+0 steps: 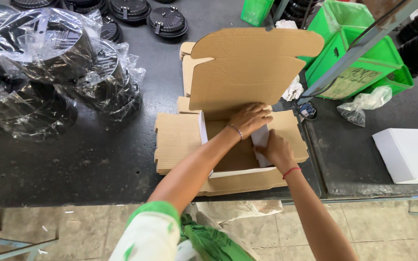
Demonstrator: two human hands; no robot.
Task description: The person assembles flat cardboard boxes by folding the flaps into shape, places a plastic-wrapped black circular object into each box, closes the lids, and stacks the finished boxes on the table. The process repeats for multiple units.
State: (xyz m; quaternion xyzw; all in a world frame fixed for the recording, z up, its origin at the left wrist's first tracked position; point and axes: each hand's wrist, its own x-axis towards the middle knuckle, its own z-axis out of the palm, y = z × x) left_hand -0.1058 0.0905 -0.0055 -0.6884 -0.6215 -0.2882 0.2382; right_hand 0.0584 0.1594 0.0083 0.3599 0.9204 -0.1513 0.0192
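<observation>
A brown corrugated cardboard box [228, 159] lies half folded on the dark worktable [88, 164], its big lid flap [247, 67] standing upright at the back. My left hand [250, 118] presses flat on the box's back right corner, fingers together. My right hand [276, 151] pinches the white-faced right side wall [261, 137] of the box and holds it upright. The left side wall stands up too, showing its white inner face. More flat cardboard blanks lie stacked under and behind the box.
Stacks of black round parts wrapped in clear plastic [49, 72] fill the table's left. Loose black round parts [168, 21] sit at the back. Green bins [359, 53] and a slanted metal bar [359, 43] stand right, with a white box [412, 154] beyond.
</observation>
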